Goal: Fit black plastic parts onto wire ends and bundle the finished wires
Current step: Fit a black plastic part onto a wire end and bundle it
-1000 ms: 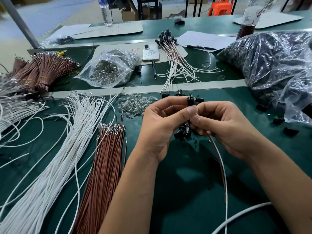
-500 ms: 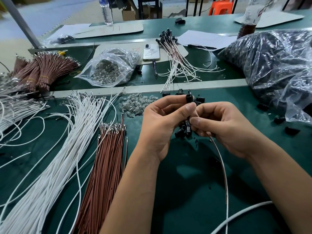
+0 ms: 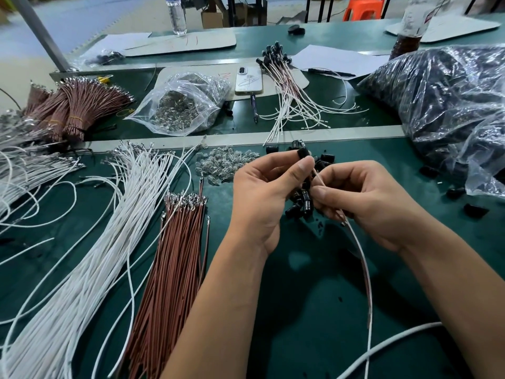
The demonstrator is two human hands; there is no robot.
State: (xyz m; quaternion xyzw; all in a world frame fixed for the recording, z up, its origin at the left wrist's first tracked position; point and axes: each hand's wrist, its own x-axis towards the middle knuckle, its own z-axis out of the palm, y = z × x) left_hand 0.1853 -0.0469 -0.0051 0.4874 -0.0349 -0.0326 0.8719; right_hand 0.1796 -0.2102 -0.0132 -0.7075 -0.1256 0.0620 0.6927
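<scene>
Both hands at mid-tabletop, fitting a black plastic part (image 3: 302, 153) onto a wire end.
Left hand (image 3: 262, 195) pinches the black plastic part between thumb and index finger, raised just above a loose pile of black parts (image 3: 300, 203) on the green tabletop (image 3: 314, 283). Right hand (image 3: 363, 203) has its fingers curled, pinching a thin white wire (image 3: 364, 258) just below the part; the wire trails back toward the near edge. Whether the wire tip is already seated in the part can't be told. Left of the hands: a brown wire bundle (image 3: 169, 269), then loose white wires (image 3: 90, 255). Clear small parts (image 3: 226, 162) lie just beyond the left hand. Toward the far edge: finished wires (image 3: 289, 91) with black ends, a phone (image 3: 249, 80), a clear bag of parts (image 3: 183, 105). Large bag of black parts (image 3: 448, 105) sits at the right edge.
</scene>
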